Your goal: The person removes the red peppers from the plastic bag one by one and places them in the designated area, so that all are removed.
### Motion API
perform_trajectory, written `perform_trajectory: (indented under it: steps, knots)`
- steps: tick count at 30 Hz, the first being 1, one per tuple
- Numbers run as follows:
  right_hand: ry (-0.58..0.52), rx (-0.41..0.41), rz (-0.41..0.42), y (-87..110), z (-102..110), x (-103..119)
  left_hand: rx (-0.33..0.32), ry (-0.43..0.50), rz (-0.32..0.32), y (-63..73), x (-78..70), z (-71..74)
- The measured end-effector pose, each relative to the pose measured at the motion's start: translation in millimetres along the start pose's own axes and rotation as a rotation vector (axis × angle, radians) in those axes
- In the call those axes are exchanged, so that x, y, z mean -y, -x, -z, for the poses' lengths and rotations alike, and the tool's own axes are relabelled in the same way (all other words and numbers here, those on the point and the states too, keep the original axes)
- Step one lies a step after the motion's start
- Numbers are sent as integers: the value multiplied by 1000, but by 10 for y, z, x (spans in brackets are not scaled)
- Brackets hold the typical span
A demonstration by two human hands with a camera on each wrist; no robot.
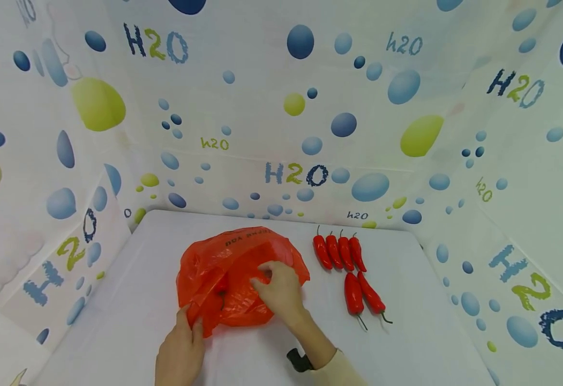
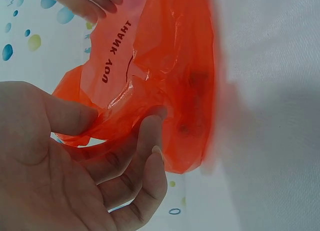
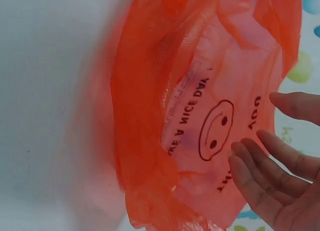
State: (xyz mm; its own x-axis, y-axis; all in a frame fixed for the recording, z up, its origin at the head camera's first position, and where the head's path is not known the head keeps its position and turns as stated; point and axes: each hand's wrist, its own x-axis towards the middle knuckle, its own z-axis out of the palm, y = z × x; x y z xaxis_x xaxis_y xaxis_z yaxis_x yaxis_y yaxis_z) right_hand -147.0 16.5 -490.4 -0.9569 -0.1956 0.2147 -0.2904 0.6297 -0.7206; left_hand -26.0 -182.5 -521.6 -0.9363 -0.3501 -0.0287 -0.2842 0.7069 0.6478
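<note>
A red-orange plastic bag [image 1: 199, 262] printed with THANK YOU lies on the white table, its mouth turned toward me. My left hand [image 1: 181, 346] pinches the bag's near left edge between thumb and fingers, as the left wrist view shows of the same hand [image 2: 65, 166]. Over the bag's mouth hovers my right hand [image 1: 281, 289], its fingers loosely bent around nothing. In the right wrist view those fingers [image 3: 265, 176] are spread before the printed smiling face. Dark stem-like shapes [image 1: 222, 300] show at the bag's front; what else it contains is hidden.
Right of the bag, several red chili peppers [image 1: 331, 252] lie side by side in a row. Two more chili peppers [image 1: 353, 295] are just below them, stems toward me. A patterned curtain [image 1: 262, 107] surrounds the white table [image 1: 430, 332]. My right wrist carries a black device [image 1: 299, 360].
</note>
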Motion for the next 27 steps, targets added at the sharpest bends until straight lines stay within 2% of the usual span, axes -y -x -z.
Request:
perform_trajectory:
  steps: [9, 18, 27]
  knots:
    - [27, 92, 19, -81, -129, 89, 22, 0, 5, 12, -2, 10]
    - [94, 150, 54, -158, -237, 113, -5, 12, -23, 34, 23, 7]
    - [88, 232, 39, -241, -401, 129, -4, 17, -25, 50, 51, -3]
